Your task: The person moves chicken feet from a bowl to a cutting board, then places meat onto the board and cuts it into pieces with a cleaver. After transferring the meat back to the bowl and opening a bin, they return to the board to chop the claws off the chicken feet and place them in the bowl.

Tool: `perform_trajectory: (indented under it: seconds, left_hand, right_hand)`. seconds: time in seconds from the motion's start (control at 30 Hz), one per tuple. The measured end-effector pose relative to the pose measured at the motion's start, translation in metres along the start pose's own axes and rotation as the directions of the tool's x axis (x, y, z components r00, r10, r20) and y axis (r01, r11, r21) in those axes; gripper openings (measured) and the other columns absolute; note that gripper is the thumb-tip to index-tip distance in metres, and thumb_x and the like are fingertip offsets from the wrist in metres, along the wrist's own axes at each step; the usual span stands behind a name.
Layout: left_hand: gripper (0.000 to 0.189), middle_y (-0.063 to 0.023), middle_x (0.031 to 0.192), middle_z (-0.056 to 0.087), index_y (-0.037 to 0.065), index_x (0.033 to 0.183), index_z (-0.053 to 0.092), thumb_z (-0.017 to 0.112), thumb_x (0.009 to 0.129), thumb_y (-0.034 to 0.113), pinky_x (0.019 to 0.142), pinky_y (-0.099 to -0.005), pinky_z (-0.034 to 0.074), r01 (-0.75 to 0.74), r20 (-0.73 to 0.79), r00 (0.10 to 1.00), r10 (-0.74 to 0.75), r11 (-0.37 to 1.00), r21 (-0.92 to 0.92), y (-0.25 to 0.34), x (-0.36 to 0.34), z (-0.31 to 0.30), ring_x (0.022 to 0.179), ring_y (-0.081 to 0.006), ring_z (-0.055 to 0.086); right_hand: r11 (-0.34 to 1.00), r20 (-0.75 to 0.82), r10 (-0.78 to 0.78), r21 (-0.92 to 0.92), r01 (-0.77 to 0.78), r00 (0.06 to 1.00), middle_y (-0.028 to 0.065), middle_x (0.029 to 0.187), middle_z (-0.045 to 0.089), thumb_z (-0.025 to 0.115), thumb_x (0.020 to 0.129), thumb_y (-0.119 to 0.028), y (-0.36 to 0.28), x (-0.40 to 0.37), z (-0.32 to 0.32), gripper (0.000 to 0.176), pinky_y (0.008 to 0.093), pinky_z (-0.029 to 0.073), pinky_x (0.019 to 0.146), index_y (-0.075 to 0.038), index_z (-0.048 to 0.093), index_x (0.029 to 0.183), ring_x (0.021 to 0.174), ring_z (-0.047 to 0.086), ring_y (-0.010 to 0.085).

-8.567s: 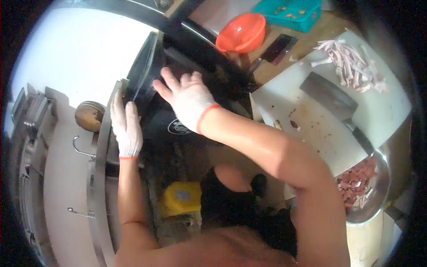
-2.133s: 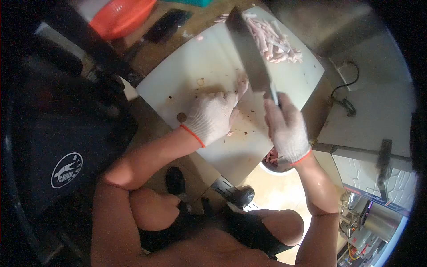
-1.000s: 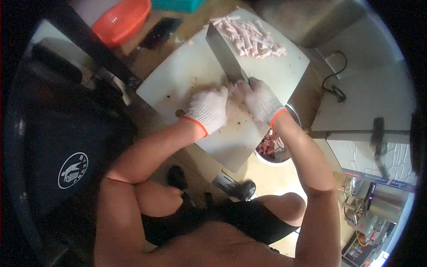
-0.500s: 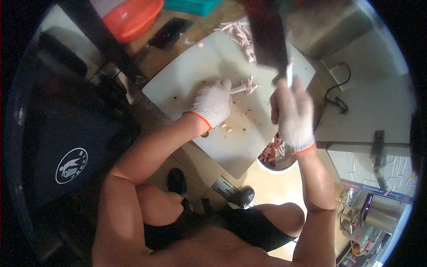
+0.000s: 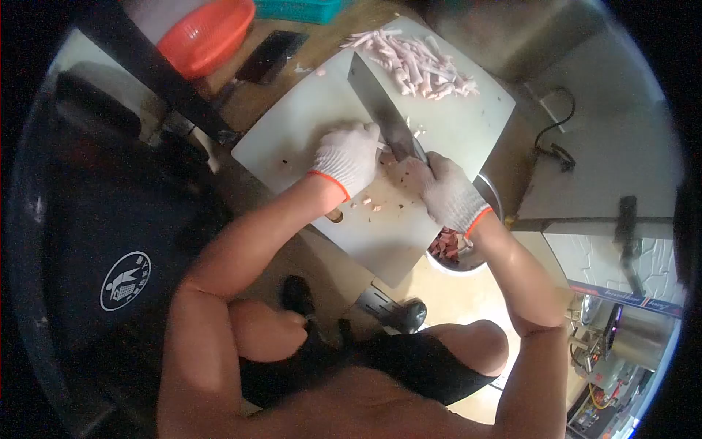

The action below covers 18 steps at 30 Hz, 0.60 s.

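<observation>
My left hand [image 5: 346, 157], in a white knit glove with an orange cuff, is closed on a pale chicken foot [image 5: 382, 147] over the white cutting board [image 5: 285, 132]. Gloved alike, my right hand [image 5: 446, 186] grips the handle of a broad cleaver [image 5: 384, 110]. The blade is down at the board beside my left fingers and hides part of the foot. A pile of pale chicken feet [image 5: 417, 64] lies at the board's far end. Small scraps [image 5: 367, 199] are scattered near my left wrist.
Under the board's right edge stands a metal bowl [image 5: 479, 257] with reddish pieces. Beyond the board are a red basket [image 5: 208, 36], a teal basket [image 5: 300, 9] and a dark phone-like slab [image 5: 272, 57]. A black bin [image 5: 110, 219] stands at the left.
The raised cleaver has come down to the board with my right hand, which moved left and slightly lower. The pile of feet now shows fully. My left hand has hardly moved.
</observation>
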<state>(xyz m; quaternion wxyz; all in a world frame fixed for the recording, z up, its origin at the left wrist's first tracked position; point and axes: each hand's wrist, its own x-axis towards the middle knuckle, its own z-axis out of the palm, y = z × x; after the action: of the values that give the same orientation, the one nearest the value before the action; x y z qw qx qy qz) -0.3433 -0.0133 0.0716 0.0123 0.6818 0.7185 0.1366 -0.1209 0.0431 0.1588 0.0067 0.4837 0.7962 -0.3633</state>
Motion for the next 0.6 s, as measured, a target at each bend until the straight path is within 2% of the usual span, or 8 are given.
perform_trajectory:
  seconds: [0.07,0.2,0.27,0.3,0.37,0.5,0.57,0.6]
  left_hand:
    - [0.026,-0.0235,0.115,0.080,0.004,0.119,0.071,0.075,0.107,0.027,0.088,-0.0568,0.067,-0.047,0.017,0.999,0.046,0.998,0.047,0.000,0.001,0.002,0.105,-0.0443,0.081]
    - [0.026,-0.0223,0.116,0.080,0.005,0.119,0.072,0.076,0.107,0.028,0.089,-0.0576,0.066,-0.127,0.005,0.992,0.127,0.992,-0.004,-0.002,0.000,0.000,0.107,-0.0433,0.081]
    - [0.027,-0.0215,0.115,0.080,0.005,0.118,0.072,0.076,0.107,0.029,0.093,-0.0584,0.065,-0.079,0.031,0.996,0.079,0.997,0.012,0.000,-0.003,-0.004,0.108,-0.0434,0.080]
    - [0.027,-0.0215,0.115,0.080,0.005,0.118,0.072,0.076,0.107,0.029,0.093,-0.0584,0.065,-0.079,0.037,0.996,0.079,0.997,0.017,0.001,-0.004,-0.004,0.108,-0.0434,0.080]
    - [0.026,-0.0200,0.112,0.079,0.006,0.118,0.073,0.076,0.107,0.029,0.096,-0.0590,0.063,0.002,0.068,0.998,0.001,0.999,-0.045,0.005,-0.008,-0.007,0.108,-0.0431,0.080]
    - [0.025,-0.0184,0.109,0.078,0.007,0.117,0.072,0.075,0.108,0.029,0.096,-0.0583,0.062,-0.031,0.009,1.000,0.030,0.997,0.071,0.004,-0.005,0.005,0.105,-0.0420,0.079]
    - [0.025,-0.0169,0.109,0.077,0.008,0.117,0.072,0.076,0.107,0.030,0.096,-0.0570,0.062,-0.057,-0.048,0.997,0.057,0.998,0.007,0.002,-0.005,0.006,0.105,-0.0404,0.078]
    - [0.025,-0.0169,0.109,0.077,0.008,0.117,0.072,0.076,0.107,0.030,0.096,-0.0570,0.062,-0.057,-0.052,0.997,0.058,0.998,0.010,0.002,-0.004,0.006,0.105,-0.0404,0.078]
  right_hand:
    - [1.000,-0.007,0.020,-0.024,-0.020,1.000,0.0224,0.076,0.067,0.060,0.124,-0.045,0.012,-0.021,0.001,0.053,0.0474,0.056,0.064,0.007,0.069,0.115,0.063,0.069,0.0294]
    - [0.998,0.000,0.039,0.039,-0.039,0.999,0.0101,0.075,0.063,0.060,0.124,-0.044,0.028,-0.041,-0.003,0.048,0.0395,0.051,0.057,0.003,0.068,0.115,0.060,0.062,0.0177]
    - [0.930,0.036,0.149,0.335,-0.153,0.988,0.0025,0.074,0.058,0.061,0.124,-0.043,-0.006,-0.052,-0.016,0.043,0.0331,0.048,0.054,-0.001,0.066,0.114,0.059,0.056,0.0112]
    - [0.927,0.041,0.149,0.341,-0.153,0.988,0.0025,0.074,0.058,0.061,0.124,-0.043,-0.010,-0.050,-0.018,0.043,0.0331,0.048,0.054,-0.001,0.066,0.114,0.059,0.056,0.0112]
    - [0.936,-0.304,-0.100,0.294,0.193,0.947,0.0185,0.074,0.069,0.062,0.124,-0.041,-0.018,-0.044,-0.022,0.047,0.0484,0.061,0.071,0.004,0.070,0.118,0.075,0.080,0.0309]
    - [0.919,-0.352,-0.178,0.273,0.283,0.919,0.0317,0.085,0.076,0.062,0.123,-0.038,-0.016,-0.027,-0.008,0.045,0.0561,0.061,0.080,0.005,0.071,0.116,0.086,0.080,0.0497]
    - [0.954,-0.287,-0.300,-0.107,0.280,0.910,0.0404,0.098,0.077,0.059,0.121,-0.044,0.003,-0.009,0.008,0.054,0.0615,0.061,0.091,0.008,0.071,0.120,0.098,0.077,0.0600]
    - [0.979,-0.204,-0.199,-0.091,0.184,0.959,0.0421,0.101,0.077,0.058,0.120,-0.047,0.008,-0.002,0.008,0.058,0.0623,0.060,0.095,0.010,0.071,0.122,0.102,0.077,0.0610]
